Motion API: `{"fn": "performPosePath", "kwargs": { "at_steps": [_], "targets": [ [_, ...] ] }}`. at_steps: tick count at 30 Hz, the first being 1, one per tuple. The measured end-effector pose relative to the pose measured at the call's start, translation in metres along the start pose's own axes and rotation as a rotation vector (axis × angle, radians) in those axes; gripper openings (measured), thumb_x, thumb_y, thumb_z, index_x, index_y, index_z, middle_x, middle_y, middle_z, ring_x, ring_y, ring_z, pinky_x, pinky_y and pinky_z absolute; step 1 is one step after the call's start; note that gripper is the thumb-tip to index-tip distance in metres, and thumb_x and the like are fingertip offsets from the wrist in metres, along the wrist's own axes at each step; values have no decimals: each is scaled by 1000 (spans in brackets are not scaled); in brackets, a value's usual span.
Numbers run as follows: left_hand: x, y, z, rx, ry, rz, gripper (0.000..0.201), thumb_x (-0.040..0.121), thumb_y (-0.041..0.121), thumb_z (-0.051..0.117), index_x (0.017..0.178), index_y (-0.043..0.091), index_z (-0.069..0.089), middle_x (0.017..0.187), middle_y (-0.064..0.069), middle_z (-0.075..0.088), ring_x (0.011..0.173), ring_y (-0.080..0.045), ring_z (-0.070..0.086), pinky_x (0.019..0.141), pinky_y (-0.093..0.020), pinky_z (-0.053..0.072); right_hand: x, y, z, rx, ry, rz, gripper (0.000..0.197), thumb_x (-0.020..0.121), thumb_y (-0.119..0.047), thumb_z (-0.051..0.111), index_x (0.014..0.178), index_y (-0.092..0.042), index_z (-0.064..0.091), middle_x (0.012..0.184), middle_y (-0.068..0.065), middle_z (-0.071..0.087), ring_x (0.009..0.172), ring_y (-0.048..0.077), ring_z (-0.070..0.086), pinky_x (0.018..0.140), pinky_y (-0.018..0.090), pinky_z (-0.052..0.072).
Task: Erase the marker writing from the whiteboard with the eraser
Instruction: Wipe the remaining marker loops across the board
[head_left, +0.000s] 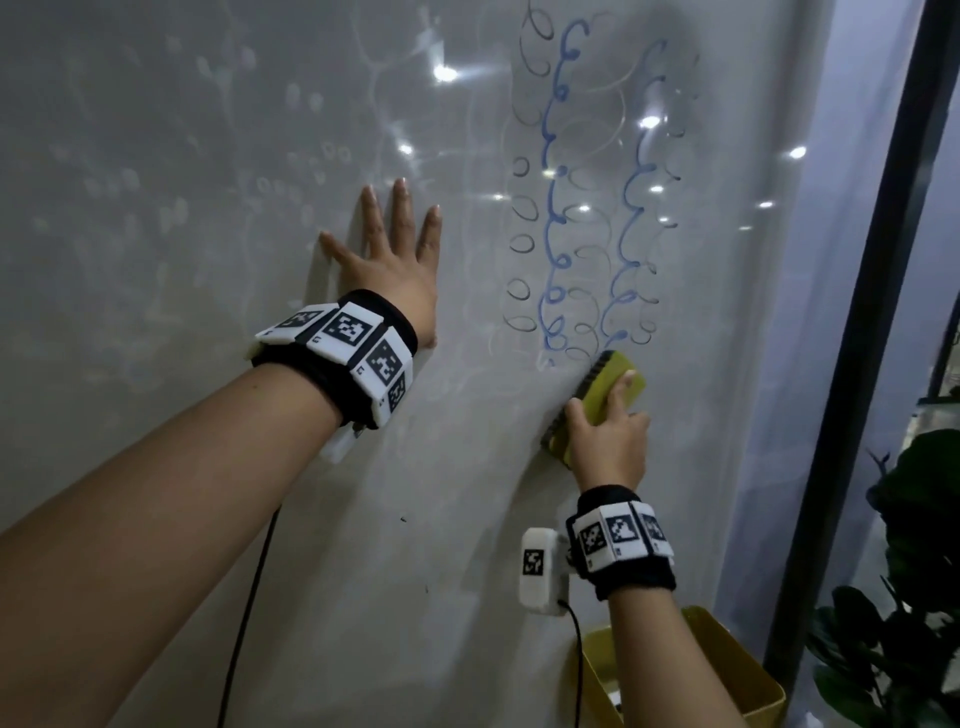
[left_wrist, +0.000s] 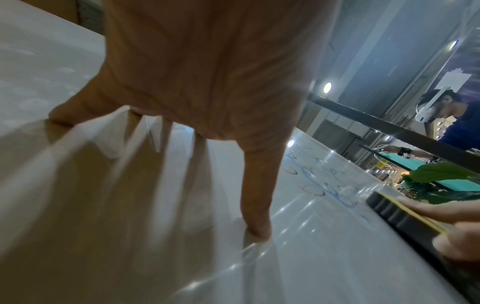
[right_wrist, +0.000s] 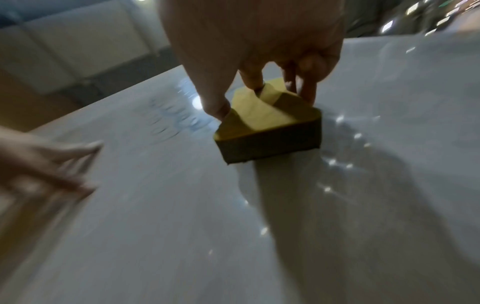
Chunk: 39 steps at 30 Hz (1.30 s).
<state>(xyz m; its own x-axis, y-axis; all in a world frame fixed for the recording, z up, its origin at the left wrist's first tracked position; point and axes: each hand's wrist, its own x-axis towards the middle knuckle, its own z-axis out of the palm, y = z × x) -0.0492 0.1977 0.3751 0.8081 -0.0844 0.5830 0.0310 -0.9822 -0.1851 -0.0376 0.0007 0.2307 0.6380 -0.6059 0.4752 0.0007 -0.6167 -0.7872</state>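
Observation:
The whiteboard (head_left: 208, 156) fills the head view, with blue and grey looping marker writing (head_left: 587, 208) in its upper right part. My right hand (head_left: 608, 436) grips a yellow eraser (head_left: 613, 387) with a dark felt side, pressed flat on the board just below the lowest loops. In the right wrist view thumb and fingers pinch the eraser (right_wrist: 267, 127) by its sides. My left hand (head_left: 395, 260) lies flat on the board to the left of the writing, fingers spread and straight. The left wrist view shows its spread fingers (left_wrist: 257, 195) on the glossy surface and the eraser (left_wrist: 405, 216) at the right.
A yellow bin (head_left: 691, 670) stands below the board at the lower right. A dark frame post (head_left: 857, 364) borders the board on the right, with a green plant (head_left: 904, 571) beyond it. Another person (left_wrist: 449, 119) is seen far off in the left wrist view.

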Motion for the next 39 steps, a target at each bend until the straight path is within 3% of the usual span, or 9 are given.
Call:
{"fn": "performPosePath", "kwargs": {
  "at_steps": [5,11,15,19,23,29,31,35,39],
  "targets": [
    [1,-2,2,-9,12,15,129,74,54,70,141,14,-32,146,-20,-37,136,-46,-23,103,-70,13,-39,-13,15,-267,-62,-371,78,87,-48,51,149,-36,6,114,10,41,109,28,43,80,36,44],
    [-1,-2,1,-2,6,19,128,74,54,70,141,15,-32,146,-19,-36,136,-45,-23,103,-70,13,24,32,-23,-60,28,23,73,88,-45,52,149,-35,13,121,21,43,116,38,45,97,42,37],
    [-1,1,0,4,4,-1,125,77,48,70,141,14,-32,146,-20,-36,136,-46,-23,104,-69,13,27,22,-16,8,36,64,73,89,-45,51,150,-32,13,124,21,41,117,37,46,99,41,36],
    [-1,2,0,4,9,-1,125,78,48,70,142,13,-31,146,-21,-35,136,-46,-22,104,-69,13,-27,-13,16,-123,-1,-295,77,85,-46,55,149,-32,16,109,16,45,102,34,49,80,40,47],
    [-2,0,0,-15,6,17,127,75,52,70,142,14,-31,146,-20,-36,136,-46,-23,104,-70,13,-52,-17,27,-207,75,-597,74,73,-42,61,142,-25,40,89,15,51,81,34,54,54,34,47],
    [-3,-1,-1,-1,-4,16,128,74,54,69,141,14,-33,146,-20,-36,136,-45,-23,104,-69,13,4,6,-3,25,53,8,75,86,-47,51,149,-37,11,115,16,41,112,35,46,94,41,40],
    [-2,0,-1,3,-1,12,128,75,53,70,141,14,-32,146,-20,-36,136,-46,-22,103,-69,13,-6,-8,4,35,22,-18,75,87,-47,51,149,-35,10,115,16,42,111,35,47,94,40,40],
    [-2,-2,1,0,11,22,127,75,54,68,141,13,-32,146,-21,-36,136,-46,-22,104,-69,14,-36,-1,17,-197,-35,-320,77,86,-48,52,149,-36,9,114,12,41,109,29,42,84,37,43],
    [-1,-3,2,2,10,28,127,74,57,67,141,14,-32,146,-21,-36,137,-46,-21,104,-68,15,1,44,-9,-90,-21,36,75,88,-48,50,149,-38,8,116,16,42,115,34,45,95,41,40]
  ]
}}
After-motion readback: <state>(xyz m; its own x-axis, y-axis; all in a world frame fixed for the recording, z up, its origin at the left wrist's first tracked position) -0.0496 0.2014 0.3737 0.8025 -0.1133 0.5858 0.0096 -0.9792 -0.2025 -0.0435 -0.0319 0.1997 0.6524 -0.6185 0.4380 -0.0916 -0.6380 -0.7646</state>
